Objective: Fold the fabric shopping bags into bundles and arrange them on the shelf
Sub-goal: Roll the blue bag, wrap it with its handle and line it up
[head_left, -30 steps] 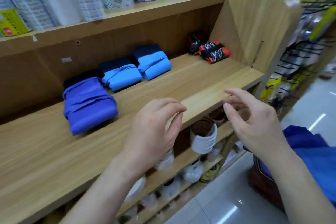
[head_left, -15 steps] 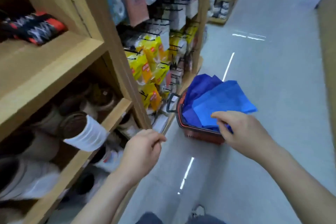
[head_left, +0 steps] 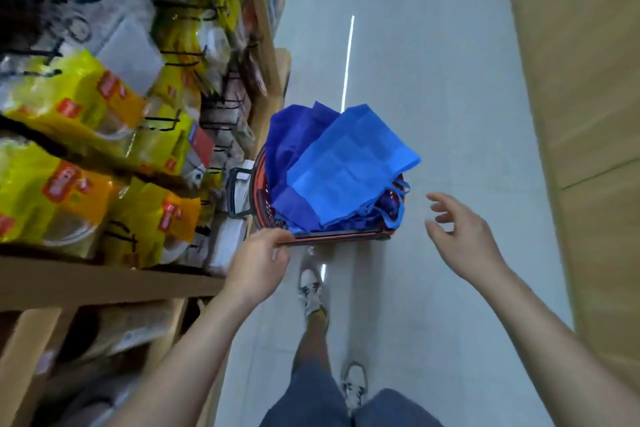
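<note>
head view: the left hand (head_left: 258, 262) is seen at the near left corner of a red and black basket (head_left: 339, 236). its fingers (head_left: 277, 253) are curled under the rim and the thumb is laid on top, so the rim is pinched between them. the right hand (head_left: 464, 239) is held in the air to the right of the basket, apart from it. its fingers (head_left: 441, 201) are spread and lightly bent, and nothing is held in them.

just beyond the left fingertips, a light blue fabric bag (head_left: 349, 166) lies unfolded on top of the basket's load, with its far corner jutting past the rim toward the right-hand side. darker blue bags (head_left: 294, 135) are bunched beneath and behind it. blue handle loops (head_left: 398, 204) hang at the basket's right edge, between the bags and the right fingertips, and are not touched by them.

the basket stands on a pale glossy floor (head_left: 433, 80). to the left of the left fingers, yellow packets (head_left: 69, 97) are hung on black hooks above a wooden shelf board (head_left: 104, 284). below the hands, two light shoes (head_left: 311, 291) and blue shorts (head_left: 311, 402) are seen.
</note>
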